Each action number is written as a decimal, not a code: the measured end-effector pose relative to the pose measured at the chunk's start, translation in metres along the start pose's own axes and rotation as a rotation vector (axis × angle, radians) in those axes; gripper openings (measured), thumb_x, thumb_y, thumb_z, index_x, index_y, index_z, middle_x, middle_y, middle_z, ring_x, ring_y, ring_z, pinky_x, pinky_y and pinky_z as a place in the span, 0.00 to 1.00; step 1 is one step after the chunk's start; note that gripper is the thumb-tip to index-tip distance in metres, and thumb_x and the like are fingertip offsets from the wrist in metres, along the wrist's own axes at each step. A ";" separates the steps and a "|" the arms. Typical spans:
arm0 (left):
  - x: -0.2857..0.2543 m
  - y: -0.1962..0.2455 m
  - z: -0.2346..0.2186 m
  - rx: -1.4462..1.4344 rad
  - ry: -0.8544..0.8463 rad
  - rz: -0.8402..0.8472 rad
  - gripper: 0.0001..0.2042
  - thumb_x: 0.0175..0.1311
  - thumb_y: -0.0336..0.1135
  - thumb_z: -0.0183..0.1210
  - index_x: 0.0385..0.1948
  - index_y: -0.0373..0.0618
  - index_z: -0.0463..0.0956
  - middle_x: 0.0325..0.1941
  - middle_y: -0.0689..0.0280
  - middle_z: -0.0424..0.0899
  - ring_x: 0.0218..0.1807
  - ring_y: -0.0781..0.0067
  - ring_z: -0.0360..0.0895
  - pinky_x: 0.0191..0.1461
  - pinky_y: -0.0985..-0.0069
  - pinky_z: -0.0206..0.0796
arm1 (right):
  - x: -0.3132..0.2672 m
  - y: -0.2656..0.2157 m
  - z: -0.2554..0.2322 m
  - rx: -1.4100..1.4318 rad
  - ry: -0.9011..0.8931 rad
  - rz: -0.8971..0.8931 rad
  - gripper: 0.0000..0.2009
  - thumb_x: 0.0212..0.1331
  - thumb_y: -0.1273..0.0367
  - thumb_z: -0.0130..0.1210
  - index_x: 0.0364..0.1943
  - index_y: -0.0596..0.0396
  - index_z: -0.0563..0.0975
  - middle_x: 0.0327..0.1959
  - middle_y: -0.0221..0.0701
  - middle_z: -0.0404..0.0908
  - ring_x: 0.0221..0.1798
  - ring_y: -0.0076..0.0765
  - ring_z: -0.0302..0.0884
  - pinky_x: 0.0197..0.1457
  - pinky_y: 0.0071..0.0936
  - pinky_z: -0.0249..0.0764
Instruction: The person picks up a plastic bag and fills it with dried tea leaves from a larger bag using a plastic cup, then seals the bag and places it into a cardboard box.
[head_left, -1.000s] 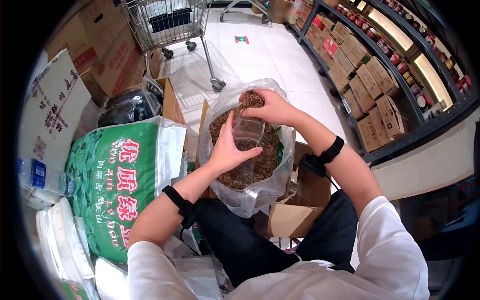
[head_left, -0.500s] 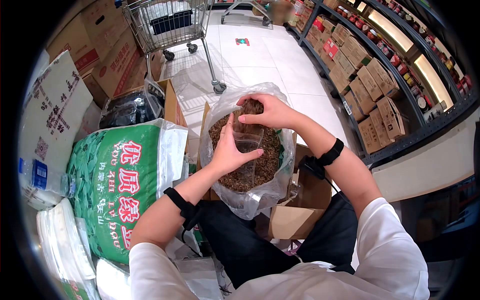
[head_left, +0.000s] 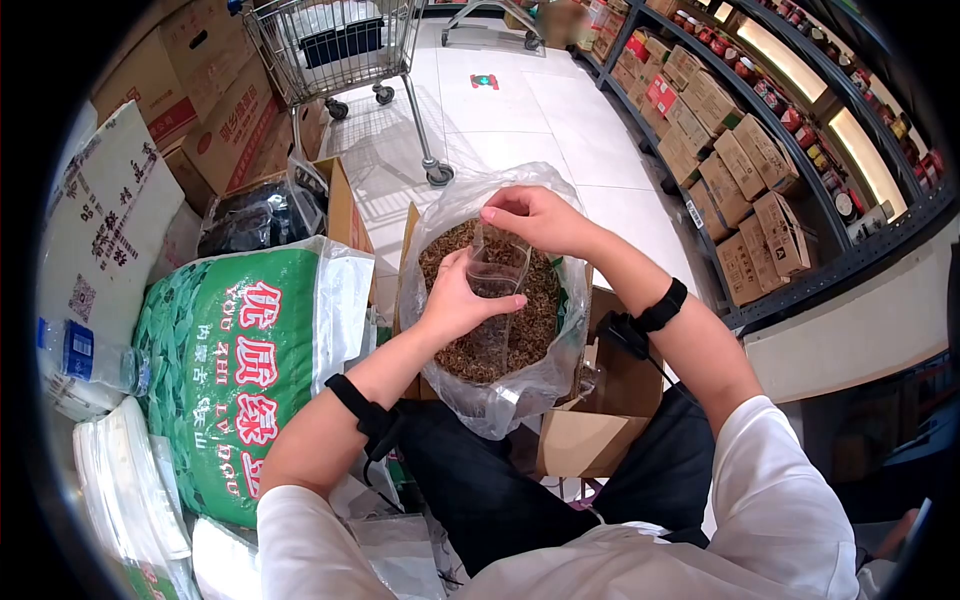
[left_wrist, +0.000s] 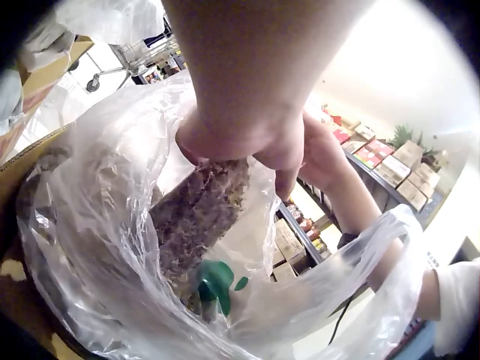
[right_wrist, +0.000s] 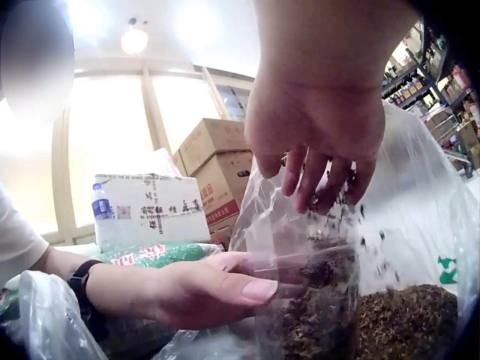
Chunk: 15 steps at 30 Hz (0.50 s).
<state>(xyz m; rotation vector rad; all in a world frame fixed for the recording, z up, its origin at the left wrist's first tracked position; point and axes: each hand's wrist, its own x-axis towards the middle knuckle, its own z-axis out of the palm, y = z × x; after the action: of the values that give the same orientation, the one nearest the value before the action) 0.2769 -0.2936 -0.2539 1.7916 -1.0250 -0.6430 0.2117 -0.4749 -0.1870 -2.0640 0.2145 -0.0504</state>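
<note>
My left hand [head_left: 462, 300] holds a clear zip-top bag [head_left: 500, 262] upright, with thumb and fingers around its sides. Brown dried plant shreds fill the lower part of this zip-top bag [right_wrist: 307, 319] in the right wrist view. Right over its mouth is my right hand [head_left: 540, 220], fingers pointing down and loosely spread. Loose shreds [right_wrist: 367, 244] fall from these fingers, and some cling to them. Below both hands, a large translucent plastic bag [head_left: 475, 405] stands open around a heap of the same shreds [head_left: 540, 320].
A green printed sack [head_left: 215, 370] lies on the left, near a bottle [head_left: 95, 350] and a white foam box [head_left: 115, 215]. An open cardboard box [head_left: 625, 400] sits right of the plastic bag. Ahead stands a shopping cart [head_left: 345, 65]; shelves with cartons [head_left: 735, 190] line the right.
The clump of shreds in my right hand has gone down into the zip-top bag, and the fingers have loosened. My left hand keeps its hold in nearly the same place.
</note>
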 end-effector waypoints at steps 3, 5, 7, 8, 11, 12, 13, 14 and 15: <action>0.008 -0.020 0.008 0.070 0.045 -0.025 0.52 0.38 0.48 0.77 0.65 0.29 0.57 0.66 0.48 0.60 0.65 0.58 0.67 0.69 0.66 0.58 | 0.003 0.006 0.001 -0.035 0.008 -0.006 0.15 0.67 0.62 0.54 0.48 0.60 0.77 0.42 0.31 0.82 0.46 0.24 0.77 0.53 0.25 0.73; 0.012 -0.033 0.014 -0.058 0.028 -0.074 0.51 0.38 0.44 0.77 0.65 0.31 0.57 0.66 0.50 0.61 0.65 0.60 0.67 0.69 0.67 0.58 | -0.002 0.001 0.002 -0.040 0.056 -0.006 0.15 0.67 0.62 0.54 0.48 0.61 0.77 0.42 0.31 0.82 0.47 0.24 0.77 0.53 0.25 0.73; 0.011 -0.027 0.011 -0.187 0.011 -0.122 0.50 0.38 0.41 0.78 0.65 0.33 0.57 0.66 0.52 0.62 0.65 0.62 0.67 0.69 0.67 0.58 | -0.003 0.001 0.003 -0.045 0.104 -0.006 0.15 0.67 0.63 0.54 0.49 0.61 0.77 0.43 0.31 0.82 0.47 0.23 0.77 0.53 0.25 0.73; 0.010 -0.024 0.009 -0.284 -0.043 -0.173 0.50 0.38 0.39 0.78 0.66 0.34 0.56 0.65 0.54 0.64 0.65 0.63 0.66 0.69 0.68 0.57 | -0.001 0.007 0.002 -0.061 0.106 -0.017 0.15 0.66 0.63 0.55 0.49 0.60 0.77 0.43 0.32 0.82 0.47 0.24 0.78 0.53 0.26 0.73; 0.004 -0.010 0.004 -0.460 -0.128 -0.217 0.52 0.39 0.38 0.78 0.68 0.36 0.52 0.64 0.56 0.67 0.66 0.64 0.65 0.70 0.69 0.56 | -0.005 0.014 0.004 -0.168 0.138 -0.006 0.14 0.64 0.66 0.57 0.49 0.59 0.77 0.43 0.34 0.83 0.48 0.27 0.79 0.53 0.27 0.74; 0.002 -0.007 0.003 -0.538 -0.157 -0.211 0.54 0.40 0.38 0.78 0.69 0.36 0.49 0.64 0.57 0.67 0.67 0.64 0.64 0.69 0.69 0.56 | -0.006 0.016 0.005 -0.259 0.166 0.013 0.14 0.62 0.67 0.58 0.49 0.59 0.78 0.43 0.36 0.83 0.48 0.28 0.79 0.53 0.27 0.74; 0.001 -0.004 0.002 -0.538 -0.158 -0.211 0.54 0.40 0.38 0.78 0.69 0.36 0.49 0.64 0.57 0.67 0.67 0.64 0.64 0.69 0.69 0.56 | -0.006 0.018 0.004 -0.259 0.167 0.014 0.14 0.62 0.67 0.58 0.49 0.59 0.78 0.43 0.36 0.83 0.48 0.28 0.79 0.53 0.27 0.74; -0.001 -0.002 0.000 -0.459 -0.209 -0.199 0.55 0.39 0.41 0.78 0.69 0.37 0.48 0.65 0.57 0.66 0.68 0.64 0.63 0.69 0.69 0.57 | -0.006 0.020 0.002 -0.376 0.106 0.063 0.14 0.60 0.68 0.58 0.48 0.59 0.78 0.39 0.36 0.84 0.44 0.29 0.80 0.50 0.27 0.75; -0.001 -0.001 -0.002 -0.379 -0.258 -0.185 0.56 0.39 0.43 0.78 0.69 0.38 0.48 0.66 0.57 0.66 0.68 0.63 0.62 0.69 0.68 0.57 | -0.007 0.021 0.000 -0.494 0.045 0.112 0.13 0.58 0.70 0.59 0.47 0.58 0.79 0.36 0.36 0.84 0.41 0.29 0.82 0.46 0.27 0.77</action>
<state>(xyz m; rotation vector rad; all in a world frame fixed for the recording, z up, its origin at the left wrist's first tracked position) 0.2782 -0.2915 -0.2545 1.5022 -0.8395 -1.1280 0.2022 -0.4839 -0.2052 -2.5386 0.4020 0.0278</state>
